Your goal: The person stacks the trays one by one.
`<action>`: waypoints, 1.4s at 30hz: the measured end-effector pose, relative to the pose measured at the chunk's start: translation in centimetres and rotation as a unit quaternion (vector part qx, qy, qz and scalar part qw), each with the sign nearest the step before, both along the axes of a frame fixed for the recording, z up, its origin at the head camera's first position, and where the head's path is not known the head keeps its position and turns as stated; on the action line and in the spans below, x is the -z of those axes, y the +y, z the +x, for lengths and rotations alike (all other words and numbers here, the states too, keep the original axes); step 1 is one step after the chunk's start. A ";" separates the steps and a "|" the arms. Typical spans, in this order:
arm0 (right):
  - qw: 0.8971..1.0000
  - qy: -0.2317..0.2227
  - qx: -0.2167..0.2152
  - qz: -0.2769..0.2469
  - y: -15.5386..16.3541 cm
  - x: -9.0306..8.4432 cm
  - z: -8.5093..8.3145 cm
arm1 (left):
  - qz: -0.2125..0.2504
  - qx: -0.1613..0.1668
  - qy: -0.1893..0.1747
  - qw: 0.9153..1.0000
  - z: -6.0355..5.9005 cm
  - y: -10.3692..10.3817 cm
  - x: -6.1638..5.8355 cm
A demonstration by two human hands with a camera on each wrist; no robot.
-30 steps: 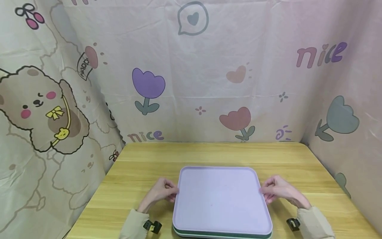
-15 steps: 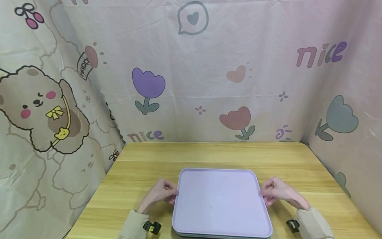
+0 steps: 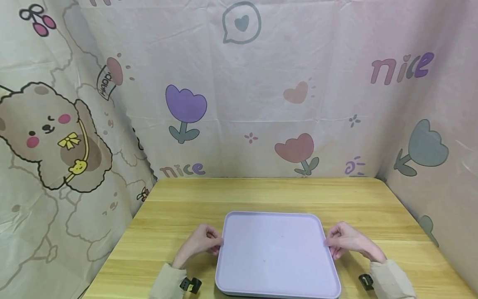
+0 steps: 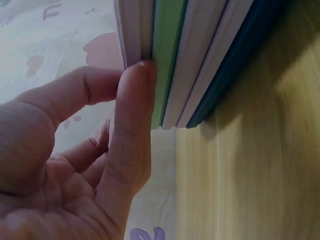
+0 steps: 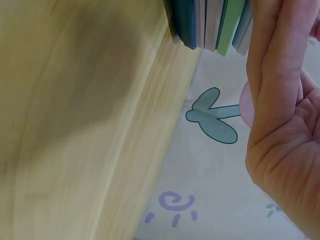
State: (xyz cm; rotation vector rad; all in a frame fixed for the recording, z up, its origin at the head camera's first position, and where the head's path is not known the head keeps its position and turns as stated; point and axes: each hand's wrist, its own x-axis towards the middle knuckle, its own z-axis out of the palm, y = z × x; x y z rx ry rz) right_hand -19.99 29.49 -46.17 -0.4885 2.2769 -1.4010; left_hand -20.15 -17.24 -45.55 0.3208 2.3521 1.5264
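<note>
Lilac tray point(image 3: 276, 253) pinched at both side edges by our left hand point(image 3: 199, 243) and right hand point(image 3: 347, 240).
Wrist views reveal stacked green point(image 4: 167, 55) and blue trays point(image 4: 235, 60) beneath.

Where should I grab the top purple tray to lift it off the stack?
Take the purple tray by its left and right rims, coming in from both sides at once. It lies flat on a stack of trays, so only the thin side edges are free. The left hand and right hand already touch those rims; probably hook the fingertips under the top lip alone.
</note>
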 end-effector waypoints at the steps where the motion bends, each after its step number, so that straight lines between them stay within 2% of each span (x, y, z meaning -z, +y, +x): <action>1: 1.000 0.007 -0.001 0.003 -0.1 0.0 0.0 | -0.007 -0.001 0.010 1.000 0.1 0.1 -0.1; 5: 1.000 0.025 0.004 0.016 -0.3 -0.1 0.2 | -0.035 -0.009 0.051 0.998 0.4 0.6 -0.4; 9: 0.999 0.039 0.013 0.031 -0.4 -0.1 0.2 | -0.050 -0.015 0.074 0.996 0.5 0.9 -0.4; 17: 0.998 0.043 0.010 0.034 -0.3 0.0 0.2 | -0.043 -0.019 0.073 0.996 0.1 0.7 0.0; 26: 0.998 0.056 -0.011 0.004 0.8 0.8 0.0 | -0.038 0.001 0.081 0.996 -0.7 -0.2 0.9; 29: 0.999 0.031 -0.009 -0.014 1.1 1.1 -0.1 | -0.042 -0.003 0.080 0.996 -0.7 -0.3 1.1; 33: 0.999 -0.015 0.004 -0.033 1.2 1.2 -0.1 | -0.023 0.000 0.059 0.998 -0.7 -0.4 1.2; 42: 0.994 -0.080 0.014 -0.069 1.4 1.4 -0.4 | -0.007 0.024 0.030 0.999 -0.3 -0.5 1.0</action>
